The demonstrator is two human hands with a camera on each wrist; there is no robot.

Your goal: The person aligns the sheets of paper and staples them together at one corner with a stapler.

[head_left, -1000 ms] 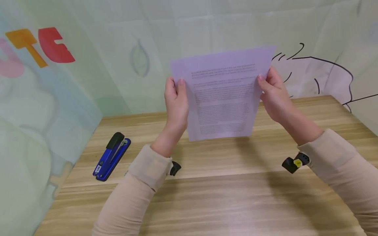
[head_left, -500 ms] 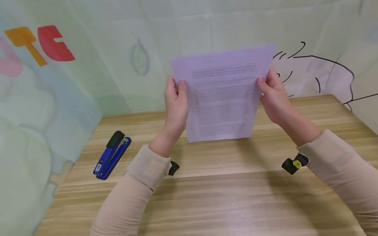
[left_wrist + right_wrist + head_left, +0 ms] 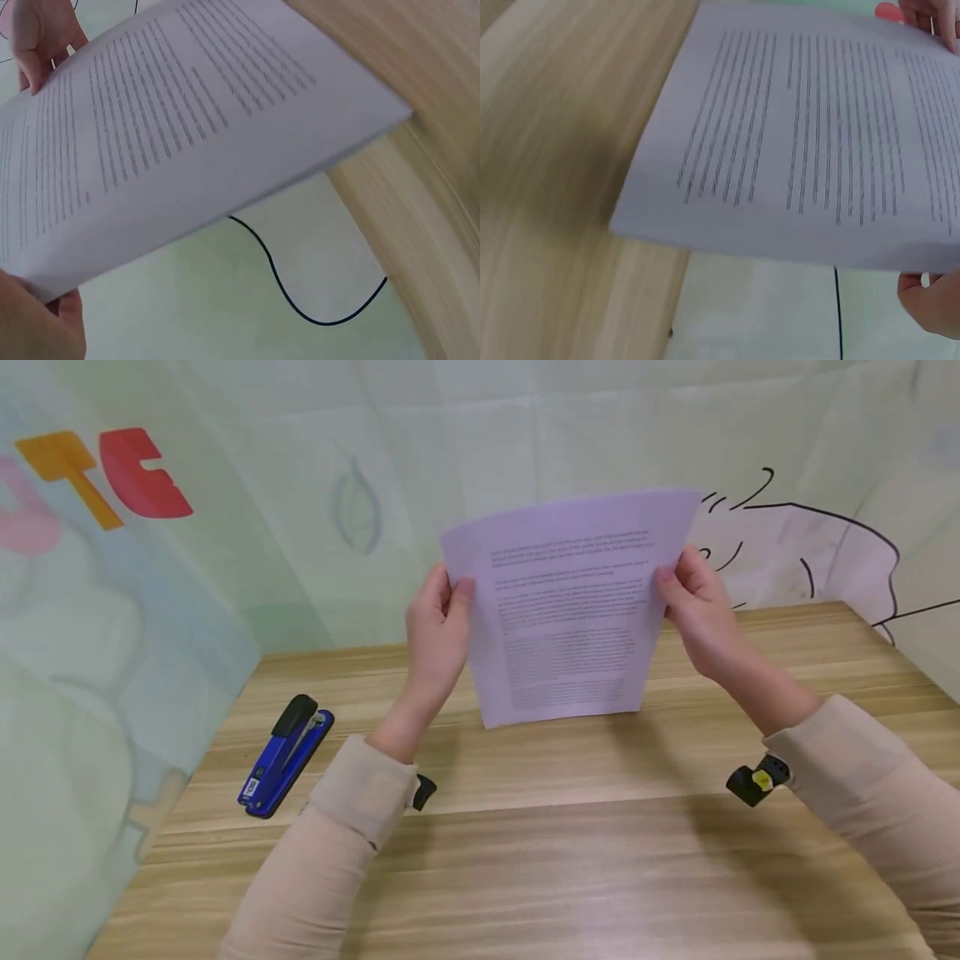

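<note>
A thin stack of printed paper sheets (image 3: 570, 618) is held up over the table, text side toward me. My left hand (image 3: 441, 627) pinches its left edge, thumb on the front and fingers behind. On the opposite edge, my right hand (image 3: 701, 610) grips in the same way. The sheets bow slightly between the hands, and the top edge curves. In the left wrist view, the paper's side edge (image 3: 322, 166) shows some thickness. The right wrist view has the lower corner of the sheets near the tabletop, with fingers partly hidden behind the paper.
A blue and black stapler (image 3: 287, 756) lies on the wooden table (image 3: 555, 860) to the left. Behind the table hangs a pale green printed backdrop (image 3: 300, 510) with letters and line drawings. A small black camera sits at each wrist.
The left hand has shifted slightly left and down. The sheets' top edge has dipped a little and become more curved. The stapler stays in place.
</note>
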